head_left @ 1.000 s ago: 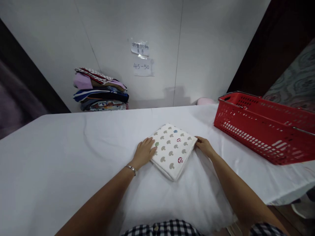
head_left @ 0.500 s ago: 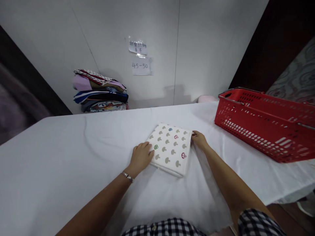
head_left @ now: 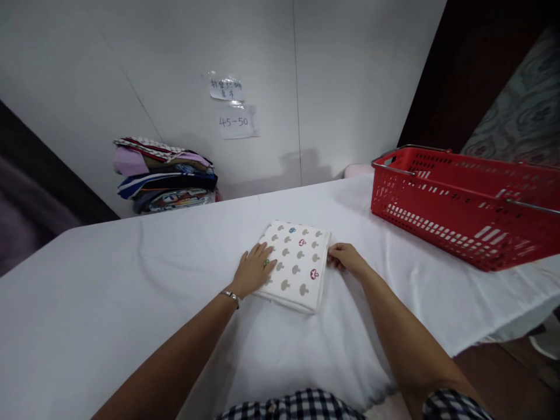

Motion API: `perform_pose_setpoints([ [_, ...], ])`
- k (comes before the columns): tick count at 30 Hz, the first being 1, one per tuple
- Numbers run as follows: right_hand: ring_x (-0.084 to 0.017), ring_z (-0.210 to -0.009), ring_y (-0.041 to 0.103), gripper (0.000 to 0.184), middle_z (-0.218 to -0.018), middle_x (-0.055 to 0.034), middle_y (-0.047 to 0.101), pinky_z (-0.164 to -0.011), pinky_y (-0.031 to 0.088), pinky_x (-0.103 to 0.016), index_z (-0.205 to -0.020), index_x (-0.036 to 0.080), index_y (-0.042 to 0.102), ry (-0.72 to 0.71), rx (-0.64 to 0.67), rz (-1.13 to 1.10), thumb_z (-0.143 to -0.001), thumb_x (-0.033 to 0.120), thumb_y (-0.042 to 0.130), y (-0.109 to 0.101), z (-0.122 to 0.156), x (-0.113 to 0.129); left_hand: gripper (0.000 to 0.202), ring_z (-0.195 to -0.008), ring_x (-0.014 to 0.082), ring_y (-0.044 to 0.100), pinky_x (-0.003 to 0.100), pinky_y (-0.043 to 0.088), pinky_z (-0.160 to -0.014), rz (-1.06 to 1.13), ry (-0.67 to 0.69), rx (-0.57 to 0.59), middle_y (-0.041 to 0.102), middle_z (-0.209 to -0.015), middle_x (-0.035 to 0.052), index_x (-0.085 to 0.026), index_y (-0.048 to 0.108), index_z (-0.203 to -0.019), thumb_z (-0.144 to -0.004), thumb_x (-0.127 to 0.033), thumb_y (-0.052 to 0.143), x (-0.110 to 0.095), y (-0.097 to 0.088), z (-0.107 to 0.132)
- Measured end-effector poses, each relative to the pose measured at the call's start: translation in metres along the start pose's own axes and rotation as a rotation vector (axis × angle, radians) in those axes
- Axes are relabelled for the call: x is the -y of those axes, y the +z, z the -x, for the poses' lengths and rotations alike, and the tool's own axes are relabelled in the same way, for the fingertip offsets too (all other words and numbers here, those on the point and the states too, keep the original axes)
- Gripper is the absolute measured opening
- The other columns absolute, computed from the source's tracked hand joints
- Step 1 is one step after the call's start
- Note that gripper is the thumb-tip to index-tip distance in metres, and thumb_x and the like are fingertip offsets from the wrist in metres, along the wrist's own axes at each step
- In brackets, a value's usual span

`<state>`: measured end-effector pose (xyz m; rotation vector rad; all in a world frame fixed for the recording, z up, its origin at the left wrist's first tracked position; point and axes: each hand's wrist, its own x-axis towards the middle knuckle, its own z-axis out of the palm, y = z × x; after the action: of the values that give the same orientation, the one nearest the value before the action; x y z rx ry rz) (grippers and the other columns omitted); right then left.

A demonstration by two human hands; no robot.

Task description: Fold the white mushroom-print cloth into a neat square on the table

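A folded cloth point(head_left: 295, 265) with a mushroom print lies on the white table point(head_left: 109, 291), in front of the person. The left hand point(head_left: 252, 271) lies flat on its left edge, fingers spread. The right hand point(head_left: 345, 258) pinches its right edge, fingers curled. A red basket point(head_left: 459, 204) stands well to the right; a clothes stack point(head_left: 164, 175) sits by the wall.

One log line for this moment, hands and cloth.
left hand: flat on folded mushroom-print cloth | right hand: fingers at its right edge | cloth: lying on white table | red basket: far right, apart
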<state>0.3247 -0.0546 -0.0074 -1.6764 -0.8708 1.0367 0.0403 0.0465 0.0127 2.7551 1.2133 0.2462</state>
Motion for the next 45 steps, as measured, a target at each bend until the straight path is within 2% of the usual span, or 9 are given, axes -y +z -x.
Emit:
perform_pose_setpoints([
  [8, -0.005, -0.037, 0.048, 0.013, -0.06, -0.0012, 0.065, -0.03, 0.03, -0.016, -0.065, 0.014, 0.058, 0.097, 0.256, -0.132, -0.075, 0.021, 0.056, -0.003, 0.011, 0.011, 0.045, -0.136, 0.0264, 0.023, 0.051, 0.018, -0.108, -0.028, -0.021, 0.036, 0.031, -0.147, 0.0088, -0.022, 0.044, -0.131, -0.091, -0.043, 0.036, -0.017, -0.017, -0.008],
  [16, -0.007, -0.039, 0.051, 0.015, -0.063, -0.0036, 0.068, -0.03, 0.033, -0.015, -0.069, 0.013, 0.062, 0.149, 0.408, -0.146, -0.076, 0.026, 0.057, -0.01, 0.016, 0.013, 0.059, -0.138, 0.0232, 0.02, 0.044, 0.017, -0.111, 0.158, 0.136, 0.116, 0.026, -0.149, 0.0073, -0.022, 0.037, -0.137, -0.089, -0.056, 0.033, -0.09, -0.013, -0.015],
  [20, -0.007, -0.037, 0.051, 0.015, -0.059, -0.0024, 0.068, -0.03, 0.034, -0.015, -0.065, 0.014, 0.06, 0.152, 0.438, -0.128, -0.074, 0.026, 0.058, -0.007, 0.015, 0.01, 0.062, -0.136, 0.0262, 0.024, 0.048, 0.015, -0.11, 0.143, 0.16, 0.104, 0.033, -0.146, 0.0083, -0.022, 0.04, -0.135, -0.083, -0.057, 0.045, -0.111, -0.002, -0.015],
  [25, -0.006, -0.036, 0.051, 0.014, -0.056, -0.001, 0.066, -0.029, 0.032, -0.015, -0.064, 0.014, 0.06, 0.154, 0.444, -0.092, -0.07, 0.027, 0.062, 0.001, 0.013, 0.009, 0.051, -0.136, 0.0262, 0.023, 0.051, 0.011, -0.111, 0.112, 0.145, 0.116, 0.033, -0.146, 0.0067, -0.023, 0.042, -0.133, -0.085, -0.039, 0.044, -0.11, 0.007, -0.015],
  [31, -0.004, -0.031, 0.042, 0.018, -0.041, 0.005, 0.053, -0.028, 0.026, -0.014, -0.054, 0.016, 0.053, 0.121, 0.381, -0.078, -0.068, 0.024, 0.061, 0.004, 0.013, 0.008, 0.052, -0.137, 0.0231, 0.02, 0.049, 0.008, -0.112, 0.159, 0.181, 0.08, 0.033, -0.146, 0.0052, -0.024, 0.041, -0.134, -0.09, -0.051, 0.035, -0.106, 0.008, -0.007],
  [36, -0.004, -0.03, 0.039, 0.021, -0.039, 0.0055, 0.049, -0.027, 0.023, -0.015, -0.05, 0.016, 0.051, 0.142, 0.371, -0.056, -0.066, 0.024, 0.062, 0.002, 0.016, 0.008, 0.048, -0.136, 0.0218, 0.024, 0.048, 0.011, -0.112, 0.174, 0.182, 0.075, 0.037, -0.144, 0.0037, -0.026, 0.044, -0.132, -0.093, -0.05, 0.028, -0.105, 0.007, -0.006],
  [39, -0.005, -0.032, 0.043, 0.018, -0.044, 0.0038, 0.054, -0.028, 0.025, -0.016, -0.055, 0.016, 0.053, 0.146, 0.335, -0.064, -0.067, 0.026, 0.063, 0.005, 0.017, 0.009, 0.046, -0.133, 0.0201, 0.031, 0.044, 0.02, -0.111, 0.22, 0.154, 0.088, 0.042, -0.141, 0.0033, -0.026, 0.051, -0.126, -0.094, -0.047, 0.025, -0.102, -0.001, -0.016],
  [42, -0.005, -0.033, 0.045, 0.02, -0.045, 0.0038, 0.053, -0.029, 0.027, -0.016, -0.057, 0.017, 0.051, 0.13, 0.24, -0.094, -0.071, 0.029, 0.059, 0.013, 0.016, 0.011, 0.046, -0.131, 0.0198, 0.034, 0.039, 0.026, -0.108, 0.224, 0.129, 0.027, 0.043, -0.139, 0.0062, -0.022, 0.054, -0.122, -0.094, -0.046, 0.026, -0.095, -0.011, -0.035],
  [45, -0.006, -0.032, 0.043, 0.024, -0.04, 0.0047, 0.049, -0.029, 0.026, -0.017, -0.055, 0.019, 0.046, 0.11, 0.116, -0.119, -0.075, 0.028, 0.055, 0.02, 0.013, 0.012, 0.045, -0.134, 0.0237, 0.028, 0.046, 0.024, -0.107, 0.123, 0.096, -0.017, 0.039, -0.142, 0.0077, -0.022, 0.052, -0.124, -0.093, -0.045, 0.029, -0.083, -0.01, -0.056],
])
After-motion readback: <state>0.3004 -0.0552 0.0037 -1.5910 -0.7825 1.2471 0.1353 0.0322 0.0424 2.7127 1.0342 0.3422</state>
